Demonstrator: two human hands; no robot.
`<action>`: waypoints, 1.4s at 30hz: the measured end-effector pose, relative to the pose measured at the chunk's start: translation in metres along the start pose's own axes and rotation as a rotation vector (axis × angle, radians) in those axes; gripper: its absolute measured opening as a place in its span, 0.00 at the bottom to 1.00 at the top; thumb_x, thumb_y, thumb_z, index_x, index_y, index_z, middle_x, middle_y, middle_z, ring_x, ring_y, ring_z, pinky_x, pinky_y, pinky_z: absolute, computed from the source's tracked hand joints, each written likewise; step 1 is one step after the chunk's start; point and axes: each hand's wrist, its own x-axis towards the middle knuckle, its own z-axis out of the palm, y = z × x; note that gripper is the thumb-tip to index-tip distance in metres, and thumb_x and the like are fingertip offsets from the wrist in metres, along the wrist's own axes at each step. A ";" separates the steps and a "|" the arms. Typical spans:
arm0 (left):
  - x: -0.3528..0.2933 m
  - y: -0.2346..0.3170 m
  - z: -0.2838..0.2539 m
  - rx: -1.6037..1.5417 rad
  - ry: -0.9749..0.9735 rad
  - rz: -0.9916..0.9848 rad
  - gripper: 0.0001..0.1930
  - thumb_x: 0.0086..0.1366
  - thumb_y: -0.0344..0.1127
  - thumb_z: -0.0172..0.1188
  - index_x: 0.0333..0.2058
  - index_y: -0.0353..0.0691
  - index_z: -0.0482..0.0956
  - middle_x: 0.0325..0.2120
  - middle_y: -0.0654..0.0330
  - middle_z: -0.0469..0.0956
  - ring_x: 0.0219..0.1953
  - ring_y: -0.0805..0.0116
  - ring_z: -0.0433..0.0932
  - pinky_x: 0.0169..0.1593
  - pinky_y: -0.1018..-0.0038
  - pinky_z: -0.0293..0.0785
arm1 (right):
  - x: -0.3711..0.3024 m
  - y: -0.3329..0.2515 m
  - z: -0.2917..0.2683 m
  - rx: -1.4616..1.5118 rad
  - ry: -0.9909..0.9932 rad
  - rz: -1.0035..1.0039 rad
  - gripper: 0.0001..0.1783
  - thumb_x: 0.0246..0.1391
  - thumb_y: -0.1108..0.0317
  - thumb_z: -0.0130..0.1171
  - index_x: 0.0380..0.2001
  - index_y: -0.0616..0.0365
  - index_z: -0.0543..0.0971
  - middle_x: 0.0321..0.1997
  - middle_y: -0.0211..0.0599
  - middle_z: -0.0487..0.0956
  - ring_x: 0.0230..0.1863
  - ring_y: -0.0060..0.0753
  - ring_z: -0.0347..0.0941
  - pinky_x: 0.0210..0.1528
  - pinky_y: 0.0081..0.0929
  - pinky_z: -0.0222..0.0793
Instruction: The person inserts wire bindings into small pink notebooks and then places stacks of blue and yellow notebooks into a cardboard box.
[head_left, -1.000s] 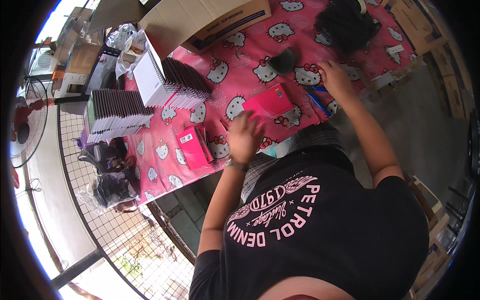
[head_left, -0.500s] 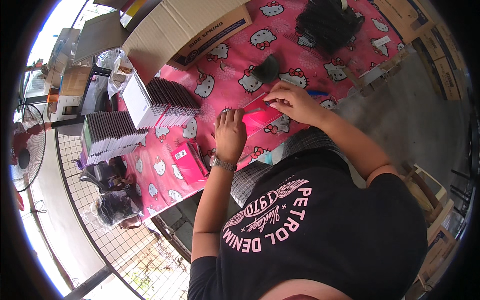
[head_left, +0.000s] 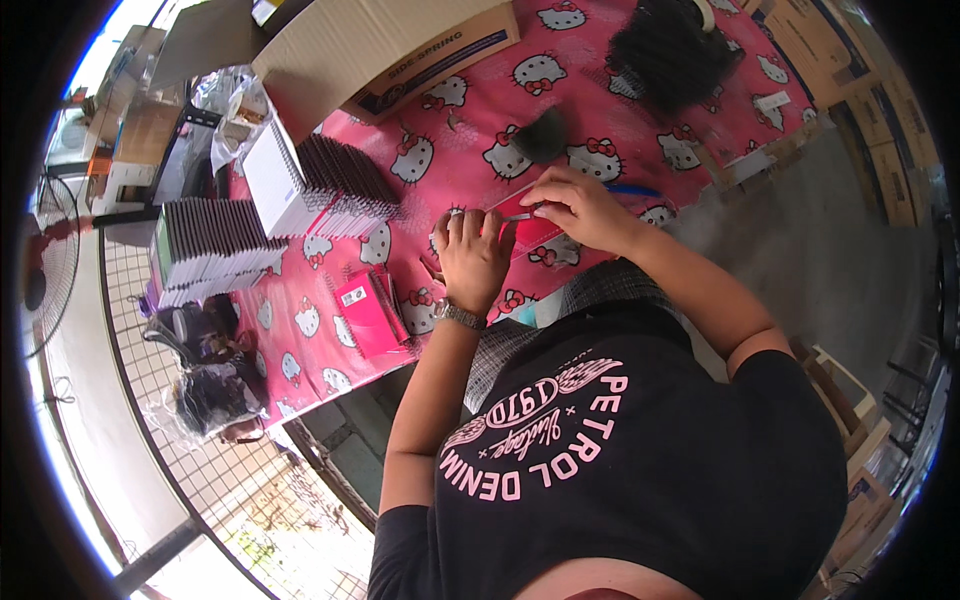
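Note:
My left hand [head_left: 472, 252], wearing a wristwatch, is closed over a thin grey metal-looking tool [head_left: 517, 217]. The tool's tip sticks out toward my right hand; its kind is unclear. My right hand [head_left: 582, 208] is closed in a pinch close to that tip, on a small dark thing too hidden to name. Beneath both hands lies a bright pink notebook cover or sheet [head_left: 540, 232], partly covered by my fingers. A few pink spiral notebooks [head_left: 372, 318] lie to the left of my left forearm.
Two tall stacks of spiral notebooks [head_left: 335, 190] [head_left: 212, 255] stand at the left. An open carton [head_left: 430, 70] is at the back. Black spiral coils [head_left: 665, 60] lie at the far right, with a dark curved piece [head_left: 541, 136] and a blue pen-like thing [head_left: 632, 190] nearer.
My left hand has moved right, closer to my right hand, and less of the grey tool shows between them. My right hand keeps its pinch. The whole view has shifted slightly.

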 end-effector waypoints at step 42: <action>-0.008 -0.010 0.003 -0.128 -0.059 -0.169 0.27 0.51 0.48 0.72 0.47 0.48 0.74 0.47 0.63 0.73 0.58 0.54 0.67 0.62 0.35 0.46 | 0.054 0.030 -0.025 0.735 -0.544 0.346 0.27 0.48 0.61 0.61 0.52 0.62 0.78 0.48 0.41 0.83 0.52 0.32 0.76 0.55 0.30 0.67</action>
